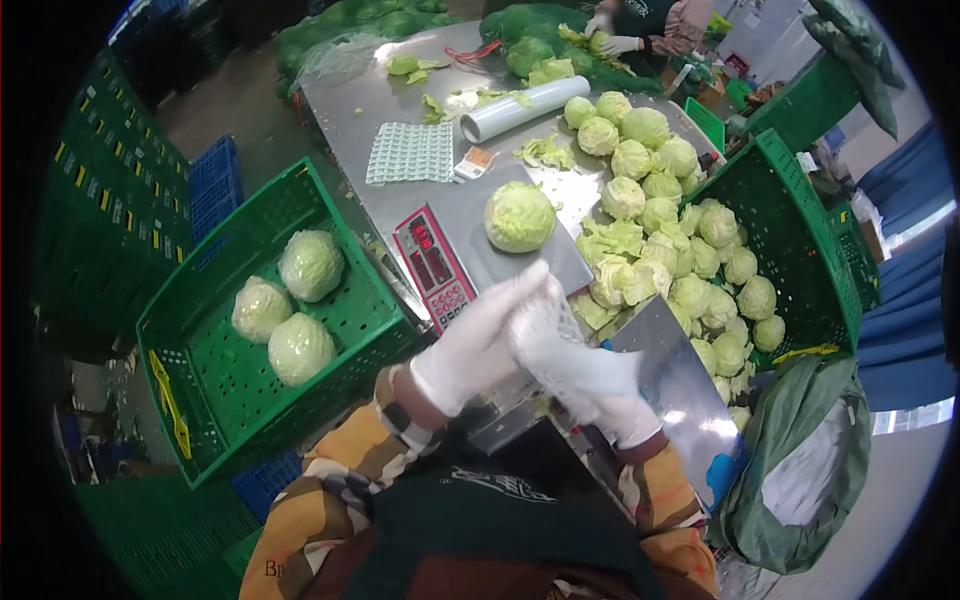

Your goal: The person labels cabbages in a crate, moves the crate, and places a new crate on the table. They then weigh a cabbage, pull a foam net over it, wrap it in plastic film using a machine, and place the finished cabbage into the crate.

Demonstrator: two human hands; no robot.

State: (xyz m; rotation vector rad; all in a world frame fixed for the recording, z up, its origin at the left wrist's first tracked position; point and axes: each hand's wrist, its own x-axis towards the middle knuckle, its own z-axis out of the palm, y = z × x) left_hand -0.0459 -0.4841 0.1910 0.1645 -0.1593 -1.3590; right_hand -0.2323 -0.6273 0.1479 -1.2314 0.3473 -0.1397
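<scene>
My left hand [470,350], in a white glove, is closed at the near edge of the scale, its fingers pressed on a thin white netting [550,330]. My right hand [605,385], also gloved and blurred by motion, lies against the same netting on the right; its fingers are smeared. Just beyond both hands a trimmed cabbage [519,216] rests on the metal plate of the scale [470,215]. The red panel [433,265] of the scale shows lit digits. Neither hand touches the cabbage.
Left, a green crate [220,390] holds three wrapped cabbages [300,349]. Many cabbages [660,210] and a tilted green crate [800,240] are on the right. A white roll [525,109] and egg-tray-like sheet [411,153] lie behind. Another person's gloved hand [620,45] is at the far end.
</scene>
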